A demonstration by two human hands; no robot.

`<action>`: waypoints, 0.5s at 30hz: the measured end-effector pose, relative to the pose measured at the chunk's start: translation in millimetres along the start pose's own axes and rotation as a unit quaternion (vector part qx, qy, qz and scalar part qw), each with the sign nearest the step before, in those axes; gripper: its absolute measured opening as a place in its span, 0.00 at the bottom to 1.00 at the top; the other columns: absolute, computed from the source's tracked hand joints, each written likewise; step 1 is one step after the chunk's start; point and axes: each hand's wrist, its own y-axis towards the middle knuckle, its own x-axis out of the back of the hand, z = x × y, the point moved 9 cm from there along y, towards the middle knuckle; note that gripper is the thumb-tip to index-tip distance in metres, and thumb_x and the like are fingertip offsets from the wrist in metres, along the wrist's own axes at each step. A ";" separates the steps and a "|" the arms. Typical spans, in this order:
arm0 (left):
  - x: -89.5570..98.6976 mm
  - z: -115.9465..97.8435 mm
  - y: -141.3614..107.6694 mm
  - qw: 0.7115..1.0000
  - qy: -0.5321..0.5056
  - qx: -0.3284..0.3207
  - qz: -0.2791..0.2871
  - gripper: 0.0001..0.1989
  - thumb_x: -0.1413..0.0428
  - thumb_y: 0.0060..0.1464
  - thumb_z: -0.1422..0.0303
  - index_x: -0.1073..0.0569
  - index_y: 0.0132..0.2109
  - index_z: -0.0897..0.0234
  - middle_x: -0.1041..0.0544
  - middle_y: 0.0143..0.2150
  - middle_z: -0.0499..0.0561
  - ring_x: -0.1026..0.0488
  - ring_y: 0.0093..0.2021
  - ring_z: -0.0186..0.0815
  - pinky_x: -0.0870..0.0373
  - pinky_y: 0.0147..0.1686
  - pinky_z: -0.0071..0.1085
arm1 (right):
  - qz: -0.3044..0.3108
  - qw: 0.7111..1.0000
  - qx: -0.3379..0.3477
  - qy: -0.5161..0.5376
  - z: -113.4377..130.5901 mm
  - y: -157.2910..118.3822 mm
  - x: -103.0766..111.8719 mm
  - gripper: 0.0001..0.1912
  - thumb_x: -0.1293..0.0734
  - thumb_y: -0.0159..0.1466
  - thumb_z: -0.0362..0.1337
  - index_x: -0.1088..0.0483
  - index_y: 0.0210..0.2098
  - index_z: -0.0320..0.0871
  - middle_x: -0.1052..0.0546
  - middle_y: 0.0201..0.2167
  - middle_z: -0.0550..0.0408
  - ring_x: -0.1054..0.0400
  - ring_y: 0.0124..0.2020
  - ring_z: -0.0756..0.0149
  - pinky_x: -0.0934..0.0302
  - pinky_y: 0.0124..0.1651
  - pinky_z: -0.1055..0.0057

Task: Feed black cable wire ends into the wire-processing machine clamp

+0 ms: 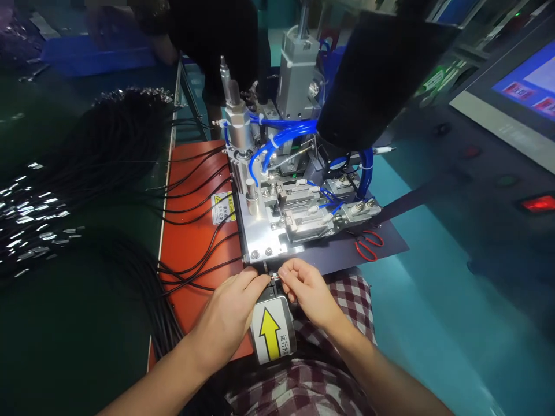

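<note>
Both hands meet at the front end of a bench machine (260, 234) with a bright metal plate. In a pinch, the thumb and forefinger of my right hand (306, 286) close on a small silvery connector (274, 277). My left hand (236, 300) is closed just left of it, its fingertips almost at the connector. What the left fingers grip is hidden. Black cables (208, 283) run in from the left and pass toward that hand. Below the fingers is a rounded housing with a yellow arrow label (270, 335).
A red board (195, 196) carries black cables leading to the machine. Bundles of cables with shiny ends (39, 208) lie at left. Red-handled scissors (367, 247) rest at right. A screen (529, 86) stands far right. A person in dark clothes (212, 40) is behind.
</note>
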 end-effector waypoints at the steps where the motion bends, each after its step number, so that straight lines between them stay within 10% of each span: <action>1: -0.1 0.0 -0.1 1.000 0.001 -0.001 -0.001 0.12 0.53 0.56 0.80 0.29 0.44 0.68 0.27 0.36 0.55 0.29 0.34 0.39 0.28 0.32 0.35 | 0.001 1.000 -0.001 -0.004 -0.1 -0.1 0.1 0.14 0.36 0.61 0.45 0.39 0.26 0.42 0.37 0.18 0.64 0.46 0.16 0.76 0.53 0.20 0.76; 15: -2.2 1.0 -1.4 1.000 0.003 0.011 0.008 0.11 0.54 0.58 0.77 0.29 0.44 0.65 0.28 0.36 0.54 0.30 0.33 0.38 0.29 0.32 0.34 | 0.038 0.996 -0.039 0.067 -9.4 -1.0 -5.8 0.17 0.35 0.60 0.49 0.38 0.25 0.42 0.36 0.16 0.64 0.46 0.17 0.74 0.52 0.23 0.74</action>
